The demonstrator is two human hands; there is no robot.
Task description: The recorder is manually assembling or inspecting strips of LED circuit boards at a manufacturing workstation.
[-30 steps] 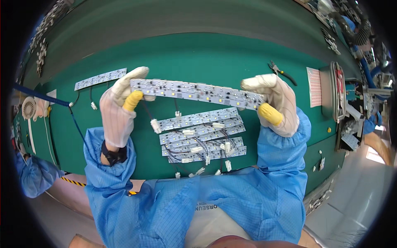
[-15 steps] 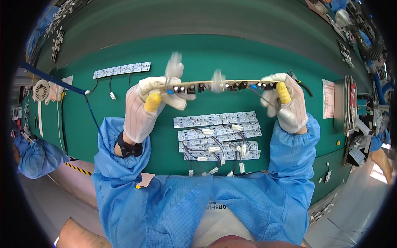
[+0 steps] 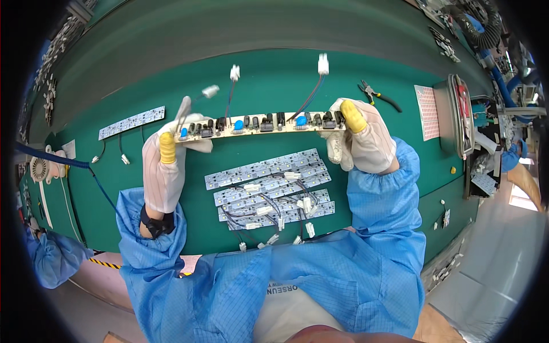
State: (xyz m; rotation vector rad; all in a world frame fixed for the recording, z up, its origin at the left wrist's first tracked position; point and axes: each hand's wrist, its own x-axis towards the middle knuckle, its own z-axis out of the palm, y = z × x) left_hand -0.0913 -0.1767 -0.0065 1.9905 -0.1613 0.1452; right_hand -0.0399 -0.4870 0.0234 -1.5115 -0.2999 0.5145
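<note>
A long circuit board (image 3: 260,124) is held up level between my two gloved hands, its side with black and blue components facing me. My left hand (image 3: 166,151) grips one end, a yellow cover on the thumb. At the opposite end my right hand (image 3: 360,134) is closed on the board, its thumb covered in yellow too. Wires rise from the board to white connectors, such as the upright connector (image 3: 323,64); the leftmost is blurred. Below the held board lie several LED circuit boards (image 3: 263,170) in a stack of rows, with wires and white connectors across them.
Another LED board (image 3: 131,123) lies on the green mat at left, near a coiled blue cord (image 3: 54,158). Black-and-yellow pliers (image 3: 378,96) lie at upper right, beside a label sheet (image 3: 426,112) and a metal box (image 3: 452,117). A co-worker's blue sleeve (image 3: 57,260) shows far left.
The board has tipped so that its component side shows fully, where before it was seen nearly edge-on. Its connectors have swung up and away. My view has shifted a little.
</note>
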